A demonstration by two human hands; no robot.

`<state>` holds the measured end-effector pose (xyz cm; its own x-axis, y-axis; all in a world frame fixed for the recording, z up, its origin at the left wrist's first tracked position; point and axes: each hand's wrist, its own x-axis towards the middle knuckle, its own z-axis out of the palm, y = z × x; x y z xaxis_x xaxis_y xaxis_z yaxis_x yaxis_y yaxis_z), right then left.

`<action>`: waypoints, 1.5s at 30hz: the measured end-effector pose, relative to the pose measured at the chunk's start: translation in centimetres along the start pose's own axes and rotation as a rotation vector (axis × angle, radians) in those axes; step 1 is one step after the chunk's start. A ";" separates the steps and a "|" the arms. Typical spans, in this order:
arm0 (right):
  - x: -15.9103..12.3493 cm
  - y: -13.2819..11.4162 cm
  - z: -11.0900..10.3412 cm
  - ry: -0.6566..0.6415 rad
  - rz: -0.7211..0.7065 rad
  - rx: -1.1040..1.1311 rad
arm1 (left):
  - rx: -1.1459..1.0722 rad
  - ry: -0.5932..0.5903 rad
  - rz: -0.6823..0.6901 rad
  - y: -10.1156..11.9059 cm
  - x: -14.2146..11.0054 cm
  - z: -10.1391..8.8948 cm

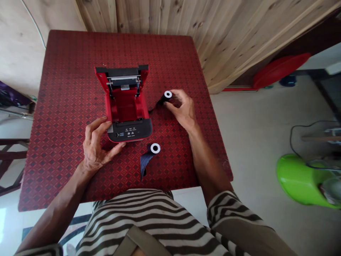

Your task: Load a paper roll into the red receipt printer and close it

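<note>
A red and black receipt printer (129, 129) sits on the table with its lid (123, 76) raised and its red paper bay (127, 106) showing bare. My left hand (97, 144) grips the printer's front left corner, fingers at the side and thumb along the front edge. To the right of the printer, my right hand (183, 108) pinches a small paper roll (167, 95), dark outside with a white end; its dark loose strip trails toward the printer. A second such paper roll (155, 148) lies in front of the printer, its loose end (145, 163) pointing toward me.
The table (80, 53) wears a red patterned cover. Behind it rises a wooden plank wall (160, 16). On the floor to the right are a bright green plastic stool (295, 179) and a cable. A red round object (279, 70) leans farther back.
</note>
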<state>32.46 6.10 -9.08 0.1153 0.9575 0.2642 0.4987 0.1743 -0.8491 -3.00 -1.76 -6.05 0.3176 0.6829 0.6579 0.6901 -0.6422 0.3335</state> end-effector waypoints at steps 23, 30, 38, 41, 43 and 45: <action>-6.3 -14.6 -4.7 -0.452 -0.288 0.005 | -0.058 -0.019 -0.011 0.1 -0.4 0.2; -0.5 -15.7 3.2 -0.524 -0.593 -0.442 | -0.122 -0.017 -0.006 0.0 -0.5 0.2; 1.1 -16.3 6.1 -0.688 -0.428 -0.743 | -0.085 -0.013 -0.021 0.2 -0.6 0.3; 1.6 -16.4 6.5 -0.720 -0.398 -0.810 | -0.075 -0.021 -0.019 0.1 -0.6 0.3; 1.8 -16.4 6.8 -0.746 -0.384 -0.832 | -0.070 -0.029 -0.021 0.0 -0.7 0.3; 2.0 -16.5 7.1 -0.776 -0.360 -0.839 | -0.072 -0.034 -0.022 0.0 -0.6 0.3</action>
<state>18.37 6.73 2.25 -0.5509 0.8179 -0.1661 0.8341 0.5327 -0.1434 -2.99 -2.08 -6.68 0.3258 0.7078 0.6269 0.6490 -0.6495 0.3961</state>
